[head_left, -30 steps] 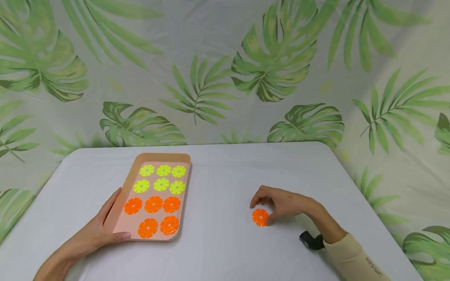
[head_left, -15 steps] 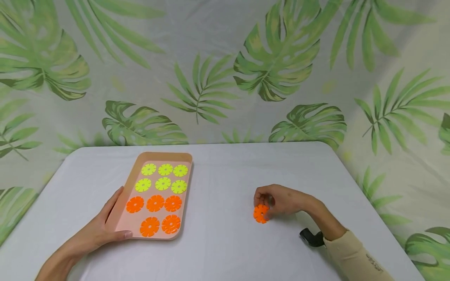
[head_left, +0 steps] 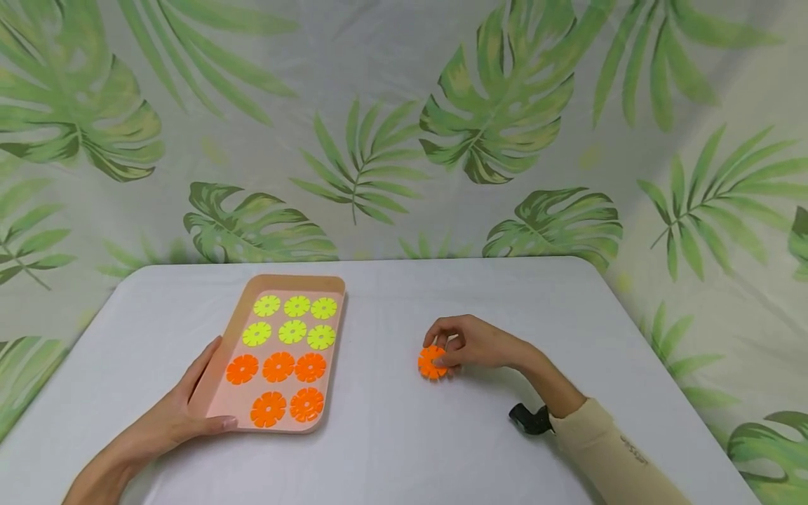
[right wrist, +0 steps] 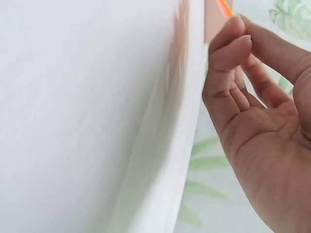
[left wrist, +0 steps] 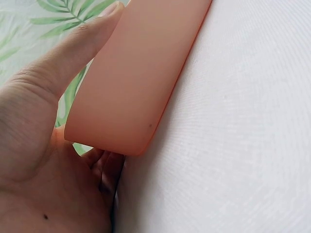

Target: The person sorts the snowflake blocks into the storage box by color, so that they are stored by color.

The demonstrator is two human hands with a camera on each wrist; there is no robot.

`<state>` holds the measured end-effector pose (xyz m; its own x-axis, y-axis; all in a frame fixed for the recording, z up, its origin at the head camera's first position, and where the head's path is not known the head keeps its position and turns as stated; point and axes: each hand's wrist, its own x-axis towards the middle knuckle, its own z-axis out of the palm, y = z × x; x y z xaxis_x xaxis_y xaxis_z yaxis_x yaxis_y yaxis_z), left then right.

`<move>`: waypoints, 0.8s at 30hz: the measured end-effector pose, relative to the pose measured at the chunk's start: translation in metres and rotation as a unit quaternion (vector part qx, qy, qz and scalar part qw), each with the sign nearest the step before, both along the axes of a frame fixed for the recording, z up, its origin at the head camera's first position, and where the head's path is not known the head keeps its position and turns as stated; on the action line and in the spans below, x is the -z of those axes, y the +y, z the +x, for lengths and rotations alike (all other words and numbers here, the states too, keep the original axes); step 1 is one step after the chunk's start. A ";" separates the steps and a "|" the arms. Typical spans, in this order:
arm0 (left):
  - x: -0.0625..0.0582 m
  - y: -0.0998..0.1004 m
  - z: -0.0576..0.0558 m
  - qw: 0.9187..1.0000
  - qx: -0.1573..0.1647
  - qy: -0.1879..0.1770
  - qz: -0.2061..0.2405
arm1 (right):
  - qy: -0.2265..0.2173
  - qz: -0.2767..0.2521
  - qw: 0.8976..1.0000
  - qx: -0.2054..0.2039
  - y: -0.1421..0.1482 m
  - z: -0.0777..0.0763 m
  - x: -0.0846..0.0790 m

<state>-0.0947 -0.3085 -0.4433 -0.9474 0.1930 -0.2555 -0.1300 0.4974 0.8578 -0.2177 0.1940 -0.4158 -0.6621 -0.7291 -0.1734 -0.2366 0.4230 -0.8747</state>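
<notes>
My left hand (head_left: 177,415) holds the near left corner of a shallow pink tray (head_left: 297,283), thumb along its near wall and fingers along its left side. In the left wrist view the tray wall (left wrist: 133,82) stands between thumb and fingers. Notched yellow-green discs (head_left: 292,332) lie in rows in the tray's far half, and similar orange discs (head_left: 278,367) in its near half. My right hand (head_left: 480,341) pinches one orange notched disc (head_left: 428,365) between thumb and fingers above the table, right of the tray. Only that disc's edge (right wrist: 224,7) shows in the right wrist view.
A white cloth covers the table (head_left: 379,449). Leaf-patterned fabric (head_left: 379,140) hangs behind it and at the sides. A black device (head_left: 530,419) sits at my right wrist, by the beige sleeve (head_left: 606,442).
My right hand has taken hold of the orange disc, lifted it off the table and carried it left toward the tray. The left hand keeps its hold on the tray.
</notes>
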 end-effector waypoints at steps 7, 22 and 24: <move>-0.001 -0.001 0.000 1.000 0.001 -0.005 -0.001 | 0.018 -0.015 1.000 0.004 -0.034 -0.003 -0.005; -0.002 0.000 -0.001 1.000 0.001 -0.015 0.002 | 0.020 -0.054 0.998 -0.012 -0.097 -0.009 -0.014; -0.002 0.000 -0.001 1.000 0.001 -0.017 0.001 | 0.015 -0.060 0.998 -0.012 -0.105 -0.009 -0.016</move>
